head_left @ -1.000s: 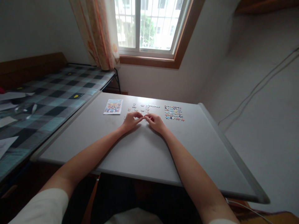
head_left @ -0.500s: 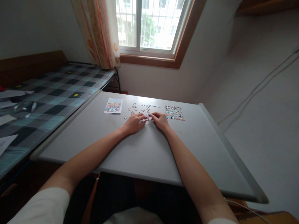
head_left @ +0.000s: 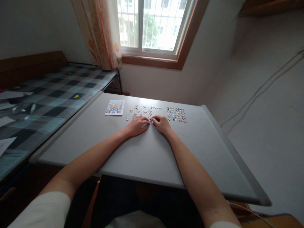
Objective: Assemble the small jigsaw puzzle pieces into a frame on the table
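A narrow angled strip of joined puzzle pieces (head_left: 156, 107) lies on the table, one arm running along the far side and the other down towards me. At the near end of that strip, my left hand (head_left: 139, 125) rests with curved fingers, its fingertips closed on the joined pieces. Just to the right, my right hand (head_left: 162, 123) is pinched at the same end, on a small dark puzzle piece (head_left: 150, 120) mostly covered by the fingers. Fingertips of the two hands are almost touching. Loose puzzle pieces (head_left: 138, 111) are scattered beyond my left hand.
More puzzle pieces (head_left: 176, 114) lie in rough rows to the right. A printed picture card (head_left: 115, 107) lies at the left of the grey table (head_left: 147, 155). A checked bed (head_left: 59, 85) with papers stands along the left side; a wall (head_left: 266, 133) is on the right.
The fingers of both hands have shifted slightly at the strip's near end, and my left fingertips have drawn closer together. The other pieces and the card lie as before.
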The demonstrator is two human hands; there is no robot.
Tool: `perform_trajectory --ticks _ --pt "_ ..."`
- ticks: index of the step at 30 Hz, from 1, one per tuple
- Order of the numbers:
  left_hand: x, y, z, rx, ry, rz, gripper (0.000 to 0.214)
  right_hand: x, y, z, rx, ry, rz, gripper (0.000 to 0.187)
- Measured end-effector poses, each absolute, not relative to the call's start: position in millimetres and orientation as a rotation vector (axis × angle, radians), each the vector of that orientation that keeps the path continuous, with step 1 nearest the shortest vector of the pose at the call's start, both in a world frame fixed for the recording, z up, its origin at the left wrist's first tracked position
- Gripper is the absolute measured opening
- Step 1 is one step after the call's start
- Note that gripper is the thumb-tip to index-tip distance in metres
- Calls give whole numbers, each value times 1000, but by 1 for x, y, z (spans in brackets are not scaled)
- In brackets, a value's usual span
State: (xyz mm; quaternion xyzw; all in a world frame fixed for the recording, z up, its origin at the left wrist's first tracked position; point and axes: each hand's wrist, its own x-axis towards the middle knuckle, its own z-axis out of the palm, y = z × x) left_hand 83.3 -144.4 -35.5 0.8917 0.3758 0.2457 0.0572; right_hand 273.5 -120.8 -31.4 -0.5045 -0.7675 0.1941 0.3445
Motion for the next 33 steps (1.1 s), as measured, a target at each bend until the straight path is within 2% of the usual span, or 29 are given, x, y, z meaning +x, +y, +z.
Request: perform_trajectory --ticks 33 --pt "82 -143 -34 2658 1154 768 23 271 -119 -39 -1404 -2063 375 14"
